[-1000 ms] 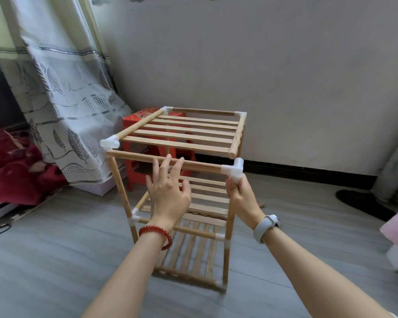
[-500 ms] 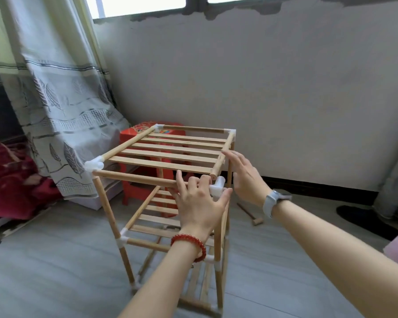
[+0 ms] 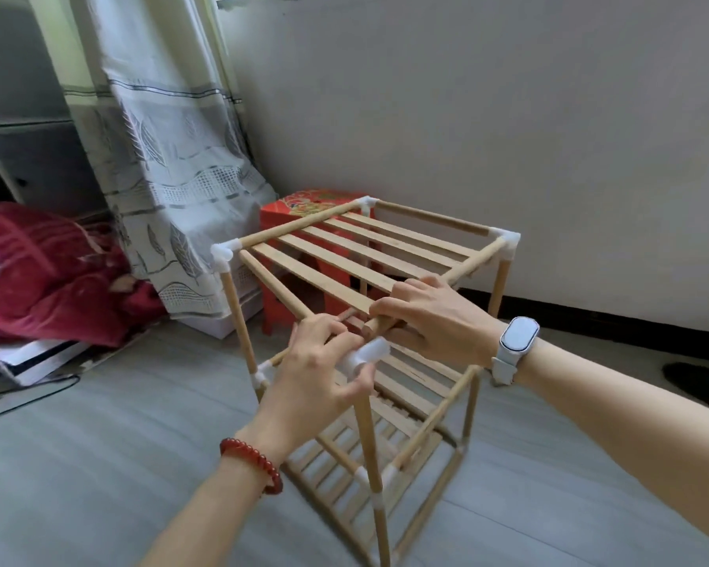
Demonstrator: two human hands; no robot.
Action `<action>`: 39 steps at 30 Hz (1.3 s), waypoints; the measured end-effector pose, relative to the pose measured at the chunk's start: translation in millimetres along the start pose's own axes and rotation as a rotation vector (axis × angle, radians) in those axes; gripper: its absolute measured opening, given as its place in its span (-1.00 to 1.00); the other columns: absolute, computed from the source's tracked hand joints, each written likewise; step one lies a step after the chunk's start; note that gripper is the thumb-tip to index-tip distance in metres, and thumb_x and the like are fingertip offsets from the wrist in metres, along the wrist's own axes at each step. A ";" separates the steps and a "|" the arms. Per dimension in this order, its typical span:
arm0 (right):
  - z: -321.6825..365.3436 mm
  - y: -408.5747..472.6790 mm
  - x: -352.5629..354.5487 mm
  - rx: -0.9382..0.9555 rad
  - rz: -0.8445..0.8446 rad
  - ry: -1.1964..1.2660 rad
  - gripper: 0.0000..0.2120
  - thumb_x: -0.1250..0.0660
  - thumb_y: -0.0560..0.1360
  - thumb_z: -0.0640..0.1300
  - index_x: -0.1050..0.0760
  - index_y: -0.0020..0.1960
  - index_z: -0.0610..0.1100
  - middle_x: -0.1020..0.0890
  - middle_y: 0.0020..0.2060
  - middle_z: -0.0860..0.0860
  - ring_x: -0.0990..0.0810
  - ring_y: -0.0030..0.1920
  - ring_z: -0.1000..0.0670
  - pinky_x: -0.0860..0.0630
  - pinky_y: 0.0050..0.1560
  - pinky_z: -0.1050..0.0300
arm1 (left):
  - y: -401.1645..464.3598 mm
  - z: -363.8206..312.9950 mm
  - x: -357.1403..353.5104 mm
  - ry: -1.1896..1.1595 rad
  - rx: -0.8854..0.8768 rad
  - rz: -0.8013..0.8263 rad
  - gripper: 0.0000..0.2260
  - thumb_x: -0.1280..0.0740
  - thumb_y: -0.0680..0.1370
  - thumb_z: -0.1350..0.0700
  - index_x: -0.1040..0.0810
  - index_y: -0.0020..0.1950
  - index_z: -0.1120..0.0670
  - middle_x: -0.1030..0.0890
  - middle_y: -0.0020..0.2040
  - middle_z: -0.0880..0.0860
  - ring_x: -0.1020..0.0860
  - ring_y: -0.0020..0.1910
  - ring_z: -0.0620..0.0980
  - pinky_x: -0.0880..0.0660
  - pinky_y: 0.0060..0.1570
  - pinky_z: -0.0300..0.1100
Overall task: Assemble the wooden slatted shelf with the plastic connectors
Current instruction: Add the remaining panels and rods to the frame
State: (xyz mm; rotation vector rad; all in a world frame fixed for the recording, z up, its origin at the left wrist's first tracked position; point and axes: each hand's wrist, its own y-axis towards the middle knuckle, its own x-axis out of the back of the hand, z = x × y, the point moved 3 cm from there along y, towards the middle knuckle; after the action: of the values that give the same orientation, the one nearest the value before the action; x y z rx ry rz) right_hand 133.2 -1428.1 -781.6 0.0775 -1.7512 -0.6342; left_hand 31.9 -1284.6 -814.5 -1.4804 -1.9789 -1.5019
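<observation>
Grey floor [image 3: 99,464] carried the wooden slatted shelf [image 3: 369,255]; left hand [image 3: 316,378] pinched its white plastic corner connector [image 3: 365,354], right hand [image 3: 434,321] gripped a half-hidden side rail [image 3: 473,261].

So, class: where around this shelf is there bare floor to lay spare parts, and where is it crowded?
Free: grey floor left of the shelf, in front of the curtain. Crowded: the near top corner, where the left hand grips the connector and the right hand the rail; the red stool fills the back.
</observation>
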 end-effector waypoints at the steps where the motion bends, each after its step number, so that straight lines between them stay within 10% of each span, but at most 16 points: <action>1: 5.6 -0.6 -1.8 0.026 -0.033 -0.024 -0.70 -0.03 0.51 0.12 -0.41 0.11 0.04 -0.52 -0.20 0.02 -0.53 -0.23 -0.02 -0.50 -0.15 -0.08 | -5.7 1.6 2.6 0.030 -0.007 -0.018 -0.64 -0.17 0.46 -0.12 -0.59 0.04 0.08 -0.37 -0.02 -0.15 -0.29 0.11 -0.24 -0.40 0.22 0.09; 8: 24.1 -6.0 -2.3 0.021 -0.108 -0.006 -0.81 -0.06 0.55 0.06 -0.36 0.10 0.08 -0.48 -0.10 0.00 -0.52 -0.22 0.00 -0.47 -0.13 -0.07 | -23.9 -5.3 3.4 0.149 -0.046 -0.186 -0.80 -0.21 0.51 -0.05 -0.51 -0.08 0.05 -0.38 -0.11 -0.07 -0.26 -0.02 -0.19 -0.31 0.19 0.43; 11: 22.4 -14.2 -2.4 0.006 -0.101 0.015 -0.85 -0.07 0.55 0.00 -0.36 0.08 0.13 -0.46 0.05 0.01 -0.45 -0.04 0.01 -0.40 -0.01 -0.07 | -25.1 -7.5 0.1 0.256 -0.091 -0.224 -0.78 -0.20 0.52 -0.07 -0.54 -0.09 0.04 -0.49 -0.15 0.00 -0.39 0.00 -0.09 -0.06 0.36 0.24; 23: 26.8 -27.8 -15.2 -0.037 -0.207 0.092 -0.70 -0.28 0.41 -0.26 -0.35 0.04 0.06 -0.50 -0.04 0.00 -0.35 0.04 0.03 -0.16 0.07 0.07 | -22.9 -31.8 -9.3 0.369 -0.076 -0.197 -0.76 -0.16 0.53 -0.02 -0.55 -0.10 0.07 -0.56 -0.20 -0.02 -0.50 -0.05 -0.05 -0.09 0.40 0.07; 35: -19.7 -52.4 3.8 -0.165 -0.152 0.019 -0.71 -0.15 0.50 0.04 -0.45 0.19 0.01 -0.53 0.01 -0.05 -0.52 0.03 -0.05 -0.47 0.15 -0.10 | -8.1 -34.2 -5.5 0.376 -0.197 -0.037 -0.77 -0.14 0.54 -0.04 -0.51 -0.15 0.04 -0.34 -0.26 -0.14 -0.34 -0.22 -0.17 -0.39 -0.02 -0.18; 39: -11.1 -44.3 8.6 -0.139 -0.190 0.003 -0.68 -0.12 0.50 0.03 -0.57 0.11 -0.01 -0.53 -0.13 -0.07 -0.51 -0.15 -0.03 -0.44 0.01 0.01 | -9.4 -23.9 8.5 0.420 -0.149 -0.020 -0.76 -0.13 0.53 -0.09 -0.50 -0.11 0.00 -0.36 -0.23 -0.17 -0.46 -0.17 -0.11 -0.39 0.17 -0.01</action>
State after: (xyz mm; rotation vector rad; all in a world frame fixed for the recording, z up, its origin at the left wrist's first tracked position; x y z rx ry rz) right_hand 128.7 -1473.1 -792.5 0.1496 -1.7048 -0.8917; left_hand 11.9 -1299.1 -803.5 -1.0794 -1.6679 -1.8246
